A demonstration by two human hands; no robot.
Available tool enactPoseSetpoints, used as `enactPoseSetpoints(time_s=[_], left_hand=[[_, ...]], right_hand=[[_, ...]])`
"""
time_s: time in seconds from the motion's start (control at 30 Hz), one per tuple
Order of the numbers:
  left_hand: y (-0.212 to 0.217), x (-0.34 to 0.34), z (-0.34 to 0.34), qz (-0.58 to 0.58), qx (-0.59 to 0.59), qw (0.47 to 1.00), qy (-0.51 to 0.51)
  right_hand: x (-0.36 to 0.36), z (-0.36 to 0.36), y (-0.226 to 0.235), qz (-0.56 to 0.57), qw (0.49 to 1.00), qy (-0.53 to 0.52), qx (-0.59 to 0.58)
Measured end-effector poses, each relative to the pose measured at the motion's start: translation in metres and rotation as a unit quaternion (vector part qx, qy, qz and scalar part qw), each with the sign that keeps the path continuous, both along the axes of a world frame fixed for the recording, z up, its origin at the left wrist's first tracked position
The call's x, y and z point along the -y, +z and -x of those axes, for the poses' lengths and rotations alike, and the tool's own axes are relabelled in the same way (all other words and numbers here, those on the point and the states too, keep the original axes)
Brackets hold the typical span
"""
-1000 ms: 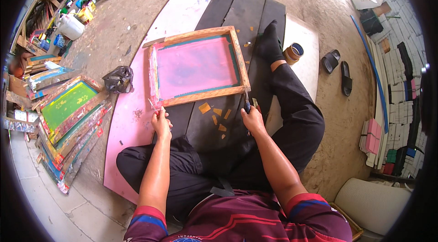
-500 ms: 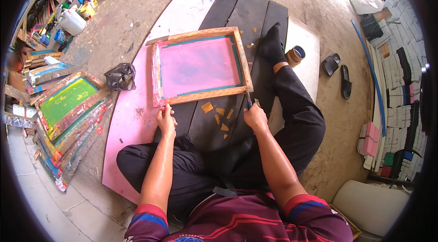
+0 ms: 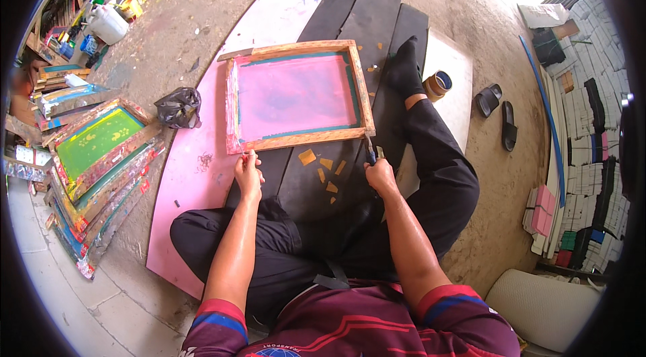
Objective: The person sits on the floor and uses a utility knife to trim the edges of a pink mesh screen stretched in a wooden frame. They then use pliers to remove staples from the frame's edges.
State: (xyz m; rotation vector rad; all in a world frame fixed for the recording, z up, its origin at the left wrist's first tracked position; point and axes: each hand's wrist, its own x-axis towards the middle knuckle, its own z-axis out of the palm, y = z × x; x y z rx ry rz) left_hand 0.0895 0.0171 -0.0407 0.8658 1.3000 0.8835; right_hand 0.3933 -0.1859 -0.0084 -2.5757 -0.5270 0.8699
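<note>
A wooden screen-printing frame (image 3: pixel 296 133) lies in front of me, its stretched mesh showing pink with dark teal edges. At its near right corner, my right hand (image 3: pixel 381 176) is closed round a dark-blue-handled tool (image 3: pixel 371 154) with a narrow metal tip against the wood. Just below the near left corner is my left hand (image 3: pixel 249 172), fingers pinched together; something thin may be between them, too small to name. Several tan scraps (image 3: pixel 307 156) are scattered on the black boards (image 3: pixel 306 185) between my hands.
A brown tape roll (image 3: pixel 437 85) stands beyond my right foot, with black slides (image 3: pixel 509 125) farther right. A black plastic bag (image 3: pixel 179 108) sits left of the frame, near stacked paint-stained screens (image 3: pixel 101 145). Paint containers (image 3: pixel 108 26) line the far left; stacked white bundles (image 3: pixel 585 135) fill the right.
The view has shifted slightly. Both hands stay at the frame's near corners, and the tool's tip remains by the right corner; the right hand's grip has turned a little.
</note>
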Motion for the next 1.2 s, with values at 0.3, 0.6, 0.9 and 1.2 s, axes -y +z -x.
enactPoseSetpoints(time_s=[0.3,0.6,0.9,1.2], left_hand=[[0.003,0.004,0.008,-0.011,-0.014,1.000,-0.012],[0.033,0.028,-0.018,-0.033,0.032,0.976,-0.211],[0.023,0.034,-0.015,-0.085,0.025,0.977,-0.195],[0.007,-0.014,0.013,-0.037,0.027,0.997,0.067]], right_hand=[[-0.003,0.009,0.043,-0.139,0.933,-0.106,-0.315],[-0.025,0.090,0.049,-0.123,0.914,0.128,-0.364],[-0.042,0.116,0.050,-0.110,0.889,0.216,-0.389],[-0.025,0.084,0.038,-0.159,0.901,0.085,-0.394]])
